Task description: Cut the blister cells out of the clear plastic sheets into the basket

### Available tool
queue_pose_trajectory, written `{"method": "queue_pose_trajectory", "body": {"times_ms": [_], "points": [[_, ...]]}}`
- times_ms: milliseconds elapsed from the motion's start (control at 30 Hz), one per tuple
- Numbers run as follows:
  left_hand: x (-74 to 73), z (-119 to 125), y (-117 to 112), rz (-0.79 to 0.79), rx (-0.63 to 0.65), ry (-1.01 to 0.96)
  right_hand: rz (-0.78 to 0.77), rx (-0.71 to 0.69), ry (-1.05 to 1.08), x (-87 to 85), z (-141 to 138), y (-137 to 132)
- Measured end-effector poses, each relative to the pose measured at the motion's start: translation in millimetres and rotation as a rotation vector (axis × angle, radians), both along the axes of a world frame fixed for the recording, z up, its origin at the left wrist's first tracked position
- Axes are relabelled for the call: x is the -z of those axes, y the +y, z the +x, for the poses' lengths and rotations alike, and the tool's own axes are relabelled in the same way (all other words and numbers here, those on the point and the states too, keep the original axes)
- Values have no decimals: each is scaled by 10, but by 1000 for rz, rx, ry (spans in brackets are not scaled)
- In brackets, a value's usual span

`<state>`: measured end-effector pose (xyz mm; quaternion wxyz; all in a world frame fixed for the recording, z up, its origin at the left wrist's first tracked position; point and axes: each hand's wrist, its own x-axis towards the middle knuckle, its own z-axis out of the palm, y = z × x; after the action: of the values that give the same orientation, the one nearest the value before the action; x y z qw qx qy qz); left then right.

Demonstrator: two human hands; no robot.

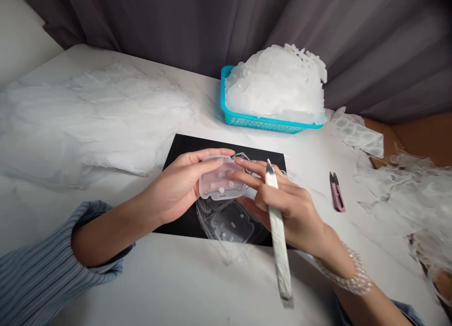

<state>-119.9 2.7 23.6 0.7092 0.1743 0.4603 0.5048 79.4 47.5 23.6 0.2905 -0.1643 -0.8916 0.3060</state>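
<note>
Left hand point(176, 189) is cradling a translucent molded plastic piece point(221, 178) over a black mat point(183, 145), fingers curled across its far edge, apparently keeping it steady and within reach of the right hand point(286, 208). Right hand is gripping a tape-wrapped tool point(278, 241) with a metal tip, its fingertips point(247, 167) resting on the piece. 1 more clear piece point(232, 222) is lying on the mat, which is probably giving contrast. A blue basket point(257, 121) is holding a heaped pile of clear scraps point(277, 83) at the back of the desk point(176, 279), with pink-handled snips point(337, 194) lying off to the right.
</note>
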Motion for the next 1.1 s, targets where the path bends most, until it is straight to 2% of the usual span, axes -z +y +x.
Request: {"method": "queue_pose_trajectory", "body": {"times_ms": [100,200,433,700,733,800,900,967,1033,1100], "points": [[-6,2,-12,0,11,-15,-54,21,18,63,-2,17],[-29,2,-22,16,26,-35,-132,49,20,52,11,4],[-66,-4,-31,72,28,-64,-158,120,41,-37,-19,-76],[-39,-30,-31,86,66,16,-213,155,98,3,-32,-109],[-36,-35,-28,88,64,37,-226,189,102,-5,-31,-111],[-26,-54,-26,100,40,66,-261,347,117,-35,-1,-77],[17,-95,-19,135,-17,83,-285,696,247,-121,154,158],[50,-115,-7,146,-17,116,-192,849,387,-226,324,454],[64,-118,1,163,-5,165,1,904,481,-367,490,809],[63,-109,-1,188,8,234,150,859,469,-504,585,1158]]}}
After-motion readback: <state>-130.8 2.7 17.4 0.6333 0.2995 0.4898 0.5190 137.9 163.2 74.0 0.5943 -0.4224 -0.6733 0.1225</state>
